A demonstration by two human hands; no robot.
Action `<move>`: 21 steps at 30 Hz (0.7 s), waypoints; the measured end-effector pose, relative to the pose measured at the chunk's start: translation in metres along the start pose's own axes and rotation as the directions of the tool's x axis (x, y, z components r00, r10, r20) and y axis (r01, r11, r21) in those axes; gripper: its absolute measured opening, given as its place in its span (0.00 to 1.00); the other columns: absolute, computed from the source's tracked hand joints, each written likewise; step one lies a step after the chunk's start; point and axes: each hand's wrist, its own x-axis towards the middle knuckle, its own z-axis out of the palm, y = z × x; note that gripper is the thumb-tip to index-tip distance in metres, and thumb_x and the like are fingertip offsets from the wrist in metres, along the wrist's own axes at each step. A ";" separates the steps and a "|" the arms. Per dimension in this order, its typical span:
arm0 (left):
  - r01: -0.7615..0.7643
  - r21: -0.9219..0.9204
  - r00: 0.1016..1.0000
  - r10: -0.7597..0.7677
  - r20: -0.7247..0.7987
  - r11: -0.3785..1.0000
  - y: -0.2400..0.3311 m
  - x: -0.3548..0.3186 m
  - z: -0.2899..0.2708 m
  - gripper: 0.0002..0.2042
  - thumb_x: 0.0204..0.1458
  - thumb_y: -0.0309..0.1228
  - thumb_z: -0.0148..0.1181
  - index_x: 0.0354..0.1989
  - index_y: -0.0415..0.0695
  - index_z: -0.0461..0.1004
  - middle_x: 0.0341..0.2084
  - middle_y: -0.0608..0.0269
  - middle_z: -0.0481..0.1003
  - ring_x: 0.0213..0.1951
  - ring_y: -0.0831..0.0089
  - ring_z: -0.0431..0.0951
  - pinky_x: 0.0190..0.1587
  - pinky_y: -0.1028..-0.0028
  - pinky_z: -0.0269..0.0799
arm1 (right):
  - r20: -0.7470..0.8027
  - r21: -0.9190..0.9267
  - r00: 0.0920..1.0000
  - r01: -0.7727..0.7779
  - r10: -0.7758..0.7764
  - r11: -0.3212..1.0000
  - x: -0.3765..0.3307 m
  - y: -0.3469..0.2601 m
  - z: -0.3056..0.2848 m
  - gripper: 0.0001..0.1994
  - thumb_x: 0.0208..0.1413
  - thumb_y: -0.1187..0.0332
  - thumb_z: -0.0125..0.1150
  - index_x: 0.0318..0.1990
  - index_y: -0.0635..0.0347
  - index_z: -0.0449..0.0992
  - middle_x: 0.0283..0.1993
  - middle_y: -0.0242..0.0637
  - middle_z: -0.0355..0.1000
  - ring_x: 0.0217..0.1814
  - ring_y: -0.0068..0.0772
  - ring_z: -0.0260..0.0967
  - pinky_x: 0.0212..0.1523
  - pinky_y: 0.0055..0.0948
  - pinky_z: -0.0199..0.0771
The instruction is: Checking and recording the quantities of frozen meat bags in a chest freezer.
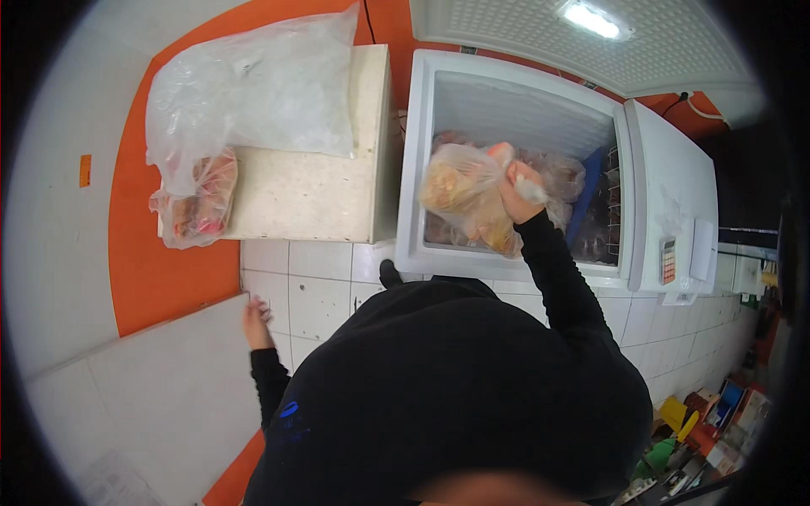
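My right hand grips the gathered top of a clear plastic bag of pale frozen food, holding it over the open white chest freezer. Several more bagged items lie inside the freezer beneath it. My left hand hangs low at my side, empty, fingers loosely apart, beside the edge of a white panel. My dark sleeves and jacket fill the lower middle of the view.
A beige counter left of the freezer carries a large clear bag and a smaller bag of reddish food. A calculator and papers lie on the freezer's closed right lid. The floor is white tile, and boxes clutter the lower right.
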 end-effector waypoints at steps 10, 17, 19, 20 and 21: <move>-0.279 0.894 0.651 -0.616 0.444 0.350 -0.220 -0.205 0.000 0.22 0.55 0.48 0.45 0.37 0.39 0.73 0.29 0.51 0.76 0.34 0.61 0.76 0.39 0.65 0.70 | 0.468 -0.275 0.884 0.159 -0.012 0.948 0.004 0.235 -0.015 0.06 0.35 0.75 0.58 0.20 0.59 0.65 0.20 0.43 0.64 0.26 0.47 0.65 0.27 0.35 0.62; 0.358 0.795 0.837 -0.545 -0.041 0.490 -0.148 -0.277 0.007 0.23 0.55 0.50 0.45 0.35 0.39 0.73 0.27 0.53 0.76 0.32 0.62 0.76 0.36 0.67 0.69 | 0.662 -0.287 0.735 0.066 0.148 0.956 -0.024 0.316 0.047 0.06 0.38 0.72 0.57 0.27 0.58 0.73 0.31 0.42 0.72 0.38 0.47 0.69 0.38 0.40 0.65; 0.384 0.852 0.765 -0.640 -0.078 0.355 -0.131 -0.295 0.016 0.23 0.55 0.50 0.46 0.36 0.37 0.72 0.26 0.56 0.76 0.31 0.68 0.76 0.35 0.70 0.69 | 0.650 -0.362 0.750 0.165 0.122 0.918 -0.030 0.338 0.084 0.07 0.40 0.71 0.57 0.30 0.55 0.73 0.34 0.42 0.73 0.36 0.50 0.69 0.36 0.41 0.66; 0.401 0.852 0.765 -0.635 -0.109 0.336 -0.127 -0.309 0.013 0.23 0.55 0.50 0.46 0.36 0.37 0.72 0.26 0.56 0.76 0.31 0.68 0.76 0.35 0.70 0.69 | 0.661 -0.334 0.742 0.157 0.113 0.929 -0.040 0.359 0.111 0.07 0.40 0.71 0.57 0.30 0.55 0.73 0.34 0.42 0.73 0.36 0.50 0.69 0.36 0.41 0.66; 0.436 0.811 0.756 -0.647 -0.095 0.391 -0.128 -0.321 0.010 0.22 0.55 0.48 0.48 0.37 0.37 0.72 0.26 0.58 0.76 0.31 0.71 0.75 0.35 0.71 0.69 | 0.696 -0.430 0.663 0.077 0.276 0.899 -0.057 0.391 0.143 0.09 0.43 0.69 0.56 0.35 0.57 0.73 0.37 0.44 0.72 0.39 0.50 0.70 0.39 0.41 0.67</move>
